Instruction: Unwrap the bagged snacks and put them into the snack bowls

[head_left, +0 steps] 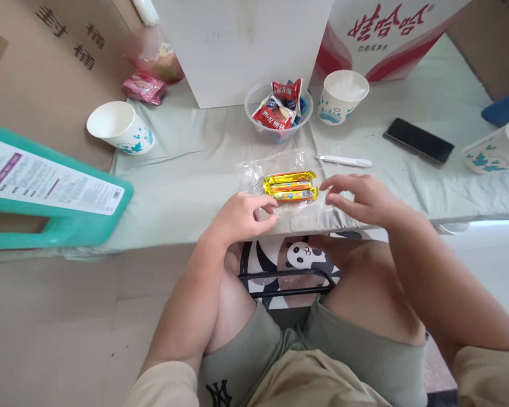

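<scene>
Two yellow snack bars (290, 187) lie side by side inside a clear plastic bag (254, 169) near the front edge of the pale green table (186, 175). My left hand (241, 216) rests at the bag's near left corner, fingers curled with the fingertips touching the plastic. My right hand (358, 196) hovers at the bag's right end, fingers spread and pointing left toward the bars. Neither hand clearly grips anything.
Behind the bag stand a clear bowl (279, 113) of red snack packets, a white box (237, 45), paper cups (121, 126) (343, 94) (498, 146), a white pen-like tool (343, 161) and a black phone (418, 140). A teal stool (46, 198) lies at the left.
</scene>
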A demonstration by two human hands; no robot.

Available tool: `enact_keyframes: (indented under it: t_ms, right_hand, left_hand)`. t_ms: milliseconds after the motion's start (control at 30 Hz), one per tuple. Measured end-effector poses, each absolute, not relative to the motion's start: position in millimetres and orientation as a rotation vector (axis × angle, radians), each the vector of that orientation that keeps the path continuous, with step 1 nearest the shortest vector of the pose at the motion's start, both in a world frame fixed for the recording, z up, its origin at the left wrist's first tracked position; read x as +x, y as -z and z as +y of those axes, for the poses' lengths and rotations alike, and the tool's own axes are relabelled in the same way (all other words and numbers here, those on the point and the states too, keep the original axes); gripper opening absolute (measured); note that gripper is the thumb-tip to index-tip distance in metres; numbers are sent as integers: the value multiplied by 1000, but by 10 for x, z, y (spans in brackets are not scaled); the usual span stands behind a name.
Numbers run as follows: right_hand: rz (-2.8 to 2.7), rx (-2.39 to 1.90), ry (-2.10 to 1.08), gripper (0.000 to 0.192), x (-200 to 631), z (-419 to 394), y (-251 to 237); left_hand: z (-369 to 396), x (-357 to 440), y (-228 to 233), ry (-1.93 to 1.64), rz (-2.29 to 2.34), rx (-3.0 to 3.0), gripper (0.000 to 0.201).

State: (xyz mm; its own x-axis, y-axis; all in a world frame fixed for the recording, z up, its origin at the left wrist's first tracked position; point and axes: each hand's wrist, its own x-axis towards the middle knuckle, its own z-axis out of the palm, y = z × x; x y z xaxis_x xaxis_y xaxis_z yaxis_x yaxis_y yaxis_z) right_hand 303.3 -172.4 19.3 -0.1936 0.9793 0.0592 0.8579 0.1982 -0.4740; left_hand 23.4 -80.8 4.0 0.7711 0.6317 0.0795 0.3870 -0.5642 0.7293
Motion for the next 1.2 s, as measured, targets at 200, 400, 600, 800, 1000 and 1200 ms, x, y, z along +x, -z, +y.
enact_keyframes:
  t_ms: [200, 400, 600, 800, 1000, 1200]
  right_hand:
    - [-2362, -1842, -315, 53, 2606, -1226, -156]
    - [-2606, -1964, -412, 77, 2376, -969, -108]
    - [-2472, -1979, -513, 72, 2430, -1006, -64]
    - [-2153, -1917, -862, 73, 2553, -926, -64]
    - [-1532, -1822, -801, 52, 2837, -938, 43]
    - [-1500, -1591, -321, 44, 3247, -195, -140]
  left_hand:
    - [-709, 242, -39, -551, 1294, 2139, 18]
    - [-602, 364, 42, -248, 1735, 2097, 49]
    - [-537, 415, 63, -53, 1665, 2092, 26]
    - [-384, 419, 86, -127, 1603, 2045, 33]
    - [-275, 356, 102, -159, 1534, 1954, 30]
    - [-256, 389, 116, -148, 1521, 2003, 28]
